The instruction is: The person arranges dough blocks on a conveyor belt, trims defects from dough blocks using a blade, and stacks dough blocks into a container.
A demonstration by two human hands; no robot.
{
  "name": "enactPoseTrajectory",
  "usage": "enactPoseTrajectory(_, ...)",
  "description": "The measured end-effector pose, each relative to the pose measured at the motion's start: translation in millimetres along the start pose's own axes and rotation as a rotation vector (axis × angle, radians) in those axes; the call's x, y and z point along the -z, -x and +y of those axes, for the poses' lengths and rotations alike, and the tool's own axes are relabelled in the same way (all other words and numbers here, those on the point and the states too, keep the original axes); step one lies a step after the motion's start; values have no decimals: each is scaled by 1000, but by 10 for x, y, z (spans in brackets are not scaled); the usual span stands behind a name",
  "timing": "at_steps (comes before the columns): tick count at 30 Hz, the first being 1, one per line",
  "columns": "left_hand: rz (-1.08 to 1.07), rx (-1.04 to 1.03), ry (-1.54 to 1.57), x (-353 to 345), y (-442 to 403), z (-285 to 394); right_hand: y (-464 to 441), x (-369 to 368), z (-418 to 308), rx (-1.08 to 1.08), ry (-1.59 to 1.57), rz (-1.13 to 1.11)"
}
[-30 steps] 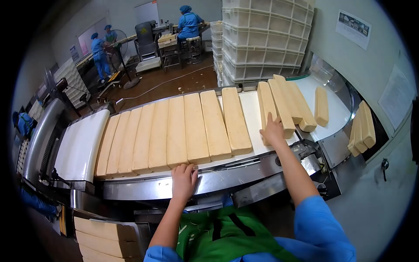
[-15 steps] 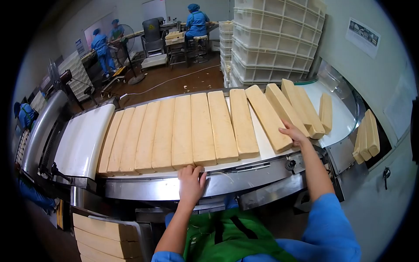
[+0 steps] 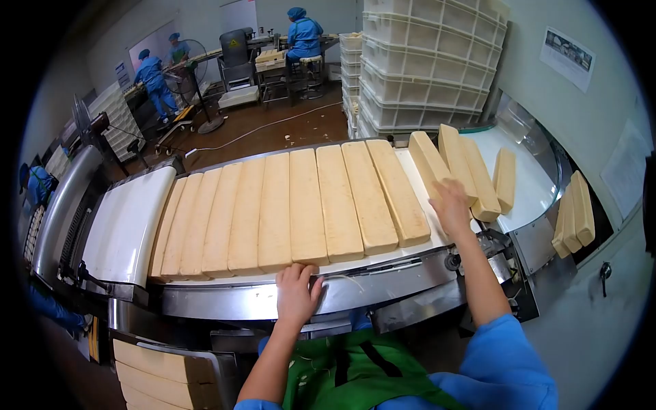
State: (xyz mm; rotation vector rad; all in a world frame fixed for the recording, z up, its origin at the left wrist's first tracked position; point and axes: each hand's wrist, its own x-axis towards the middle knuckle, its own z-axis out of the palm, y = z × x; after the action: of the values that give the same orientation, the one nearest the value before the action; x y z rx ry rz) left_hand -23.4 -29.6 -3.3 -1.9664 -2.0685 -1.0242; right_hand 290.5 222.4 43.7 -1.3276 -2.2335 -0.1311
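Note:
A row of long pale-yellow blocks (image 3: 274,205) lies side by side across the conveyor's white belt. My left hand (image 3: 297,294) rests on the metal front rail, its fingertips at the near ends of the middle blocks and its thumb apart. It holds nothing. Over the near end of a separate long block (image 3: 428,160), right of a gap in the row, my right hand (image 3: 452,208) is closed, slightly blurred. Two more long blocks (image 3: 482,181) and a shorter block (image 3: 505,179) lie to its right on the belt.
White crates (image 3: 430,68) stand stacked behind the conveyor. A metal-framed machine (image 3: 65,212) is at the left end. More blocks (image 3: 160,372) sit stacked low at front left, others (image 3: 575,212) at far right. Co-workers in blue (image 3: 304,35) are in the background.
The row has shifted, and the block that my right hand held has moved left against it. My right hand has let go of that block and moved up onto another one. My left hand stays put.

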Motion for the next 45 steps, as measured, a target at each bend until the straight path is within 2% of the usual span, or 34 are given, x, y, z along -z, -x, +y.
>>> enactPoseTrajectory(1, -8, 3, -13, 3, -4, 5, 74, 33, -11, 27, 266, 229)
enactPoseTrajectory(2, -19, 7, -26, 9, 7, 13, 137, 10, 66, -256, 108, 54)
enactPoseTrajectory(5, -15, 25, -47, -18, 7, 10, 281, -47, 131, -201, 27, -46)
enactPoseTrajectory(7, -10, 27, -38, -25, 16, 9, 345, 14, -120, -161, 104, -58)
enactPoseTrajectory(9, -5, 28, -43, -1, 4, 37, 401, 4, -229, 224, 127, 130)
enactPoseTrajectory(10, -11, 26, -40, 1, 13, 41, 409, -99, -157, 172, -92, 68)
enactPoseTrajectory(11, -17, 40, -31, -3, 18, 44, 400, -146, -125, 167, -91, 65)
enactPoseTrajectory(13, -15, 56, -21, -10, 4, 37, 262, -215, -54, -83, -756, -9)
enactPoseTrajectory(14, -14, 62, -19, -5, 4, 36, 146, -259, 21, -219, -821, 54)
enactPoseTrajectory(15, -13, 68, -18, -2, 5, 33, 5, -372, 181, -220, -821, 53)
enactPoseTrajectory(17, -5, 69, -26, -19, 14, 6, -264, -600, 509, -290, -106, 157)
enactPoseTrajectory(18, 6, 69, -34, -29, 13, -5, -371, -602, 507, -291, -111, 159)
enactPoseTrajectory(20, 7, 71, -41, -29, 13, -20, -540, -648, 507, -388, 186, -20)
enactPoseTrajectory(24, 23, 83, -49, -41, 30, -44, -538, -739, 527, -395, 242, 8)
enactPoseTrajectory(26, 32, 85, -58, -44, 23, -53, -400, -599, 636, -287, 133, -41)
enactPoseTrajectory(32, 22, 107, -19, -25, 21, -35, 165, -166, 1068, -152, 35, -37)
enactPoseTrajectory(39, 15, 118, -6, 17, 7, -6, 427, -11, 834, -199, 72, -55)
enactPoseTrajectory(41, 21, 93, 5, 3, -7, -31, 412, 87, 649, -286, 123, -115)
enactPoseTrajectory(43, 14, 67, 9, 1, 7, -35, 389, 65, 650, -283, 117, -108)
enactPoseTrajectory(45, 4, 23, 22, 10, 0, -8, 255, 76, 568, -406, 40, -135)
